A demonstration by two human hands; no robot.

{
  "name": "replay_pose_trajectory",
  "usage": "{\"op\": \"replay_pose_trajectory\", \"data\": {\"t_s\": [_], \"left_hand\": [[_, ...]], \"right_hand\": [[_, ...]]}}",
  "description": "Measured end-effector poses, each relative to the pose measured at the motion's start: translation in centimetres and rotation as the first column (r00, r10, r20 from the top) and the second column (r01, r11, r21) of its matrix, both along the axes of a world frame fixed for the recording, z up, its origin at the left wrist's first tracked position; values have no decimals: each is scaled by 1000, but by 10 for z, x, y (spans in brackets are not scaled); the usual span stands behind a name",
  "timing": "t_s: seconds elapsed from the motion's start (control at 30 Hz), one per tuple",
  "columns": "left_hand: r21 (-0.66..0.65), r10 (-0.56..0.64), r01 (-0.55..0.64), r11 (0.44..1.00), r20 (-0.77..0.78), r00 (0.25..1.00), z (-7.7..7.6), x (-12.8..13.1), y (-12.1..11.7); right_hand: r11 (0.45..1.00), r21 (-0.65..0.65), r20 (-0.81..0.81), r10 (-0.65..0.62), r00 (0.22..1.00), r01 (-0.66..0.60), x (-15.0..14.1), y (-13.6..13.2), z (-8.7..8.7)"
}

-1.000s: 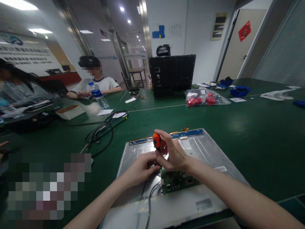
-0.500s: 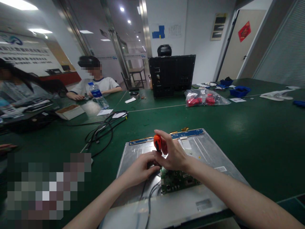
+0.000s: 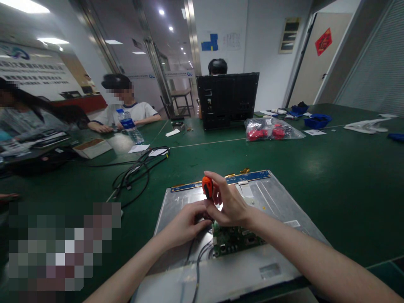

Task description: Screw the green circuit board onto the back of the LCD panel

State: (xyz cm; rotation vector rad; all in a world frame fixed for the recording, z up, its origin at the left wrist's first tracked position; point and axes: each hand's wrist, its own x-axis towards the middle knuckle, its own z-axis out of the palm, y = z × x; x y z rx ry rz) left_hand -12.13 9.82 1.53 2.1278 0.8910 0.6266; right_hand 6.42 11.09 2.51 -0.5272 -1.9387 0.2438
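An orange and black screwdriver (image 3: 207, 187) stands nearly upright in my right hand (image 3: 229, 204), whose fingers wrap its handle. Its tip is hidden behind my fingers. My left hand (image 3: 194, 219) is closed low beside the shaft, fingertips together at the left edge of a green circuit board (image 3: 236, 242); what they pinch is hidden. The board lies on a silver metal display panel (image 3: 274, 206) flat on the table. Along the panel's far edge runs a narrow blue circuit strip (image 3: 252, 176). Dark wires (image 3: 199, 265) run from beside the board toward me.
On the green table (image 3: 315, 176) lie black cables (image 3: 139, 168) to the left, a bag with red items (image 3: 271, 129), and blue trays (image 3: 317, 121). A black monitor (image 3: 229, 101) stands opposite. A water bottle (image 3: 129, 125) is near a seated person (image 3: 142, 111).
The screwdriver's handle has tilted slightly to the left in my right hand. My left hand and the panel stay where they were.
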Motion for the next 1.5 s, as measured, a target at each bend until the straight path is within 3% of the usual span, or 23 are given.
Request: {"op": "replay_pose_trajectory", "data": {"t_s": [0.73, 1.5], "left_hand": [[33, 46, -44, 998, -47, 998, 2, 1, -1], [15, 31, -30, 999, -59, 998, 3, 2, -2]], "right_hand": [[998, 35, -1, -47, 999, 47, -2, 1, -1], [1000, -2, 26, 9, 1000, -9, 0, 1, 0]]}}
